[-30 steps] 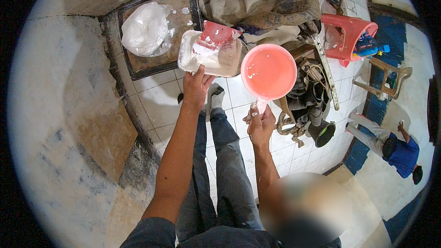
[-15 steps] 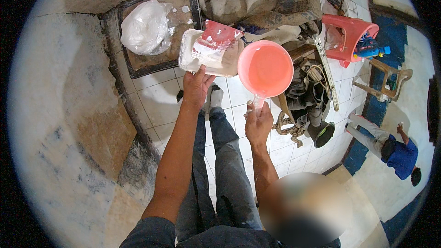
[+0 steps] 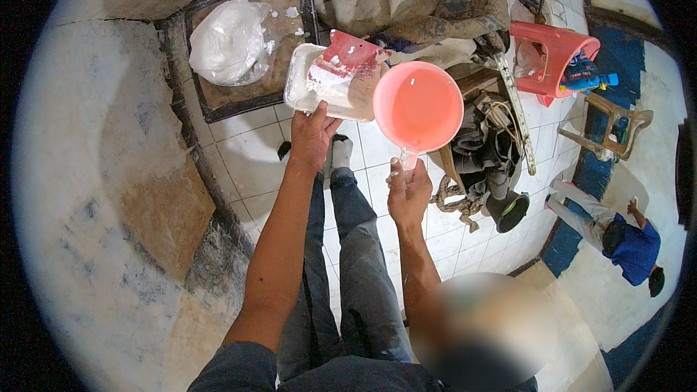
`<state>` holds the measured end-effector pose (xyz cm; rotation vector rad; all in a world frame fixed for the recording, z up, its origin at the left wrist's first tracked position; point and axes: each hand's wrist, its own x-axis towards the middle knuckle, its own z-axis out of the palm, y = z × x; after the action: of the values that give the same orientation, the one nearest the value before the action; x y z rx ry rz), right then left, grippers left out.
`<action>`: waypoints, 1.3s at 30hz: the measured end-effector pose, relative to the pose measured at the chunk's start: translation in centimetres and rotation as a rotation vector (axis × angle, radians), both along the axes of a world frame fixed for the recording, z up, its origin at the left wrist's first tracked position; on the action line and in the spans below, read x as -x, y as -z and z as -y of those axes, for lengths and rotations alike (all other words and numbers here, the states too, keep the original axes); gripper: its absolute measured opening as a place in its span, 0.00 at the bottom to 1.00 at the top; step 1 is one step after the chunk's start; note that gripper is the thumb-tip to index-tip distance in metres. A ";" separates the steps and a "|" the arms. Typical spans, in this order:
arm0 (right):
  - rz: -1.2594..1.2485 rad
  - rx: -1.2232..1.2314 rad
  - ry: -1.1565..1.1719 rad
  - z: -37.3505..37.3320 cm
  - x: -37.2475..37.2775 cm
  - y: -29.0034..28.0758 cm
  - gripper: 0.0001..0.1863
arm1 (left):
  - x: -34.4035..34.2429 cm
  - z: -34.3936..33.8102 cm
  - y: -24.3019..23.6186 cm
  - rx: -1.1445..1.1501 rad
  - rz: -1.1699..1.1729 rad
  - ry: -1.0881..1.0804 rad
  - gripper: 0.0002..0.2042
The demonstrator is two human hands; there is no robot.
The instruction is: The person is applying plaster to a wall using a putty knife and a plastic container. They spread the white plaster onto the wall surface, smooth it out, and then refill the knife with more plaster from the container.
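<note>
My left hand (image 3: 312, 138) grips the near edge of a white plastic tray (image 3: 298, 89), which is smeared with pale paste and has a red flat scraper (image 3: 344, 54) lying in it. In my right hand (image 3: 409, 196) is the handle of a pink dipper (image 3: 418, 105) with liquid in it, held just beside the tray's right side. Beyond the tray, at upper left, a white plastic bag (image 3: 226, 40) rests on a dirty black-rimmed board (image 3: 282, 94).
Dusty sacks (image 3: 435, 11) lie behind; at right are a bag of dark gear (image 3: 483, 141), a rope, a long rule (image 3: 519, 109), a pink stool (image 3: 537, 51) with a blue bottle and a worn stool (image 3: 610, 127). Another person (image 3: 628, 250) in blue works by the right wall.
The pink dipper in my right hand has moved slightly up and to the left, closer against the tray. My left hand with the tray has barely moved.
</note>
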<state>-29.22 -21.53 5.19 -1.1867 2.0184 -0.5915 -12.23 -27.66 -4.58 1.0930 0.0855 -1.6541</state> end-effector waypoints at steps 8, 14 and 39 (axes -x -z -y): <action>0.570 -0.087 0.315 0.4 1.8 1.6 0.09 | -0.5 0.3 0.1 -0.023 0.063 0.004 0.23; 0.501 -0.017 0.266 -0.7 1.9 2.5 0.10 | -0.8 0.3 0.8 0.021 0.024 -0.031 0.22; 0.373 -0.034 0.144 0.9 1.8 2.2 0.13 | -0.7 0.3 0.7 -0.006 0.029 -0.010 0.24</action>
<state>-31.03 -22.39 3.04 -0.8425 1.7934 -0.7831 -11.57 -27.95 -5.24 1.1196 0.0767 -1.6295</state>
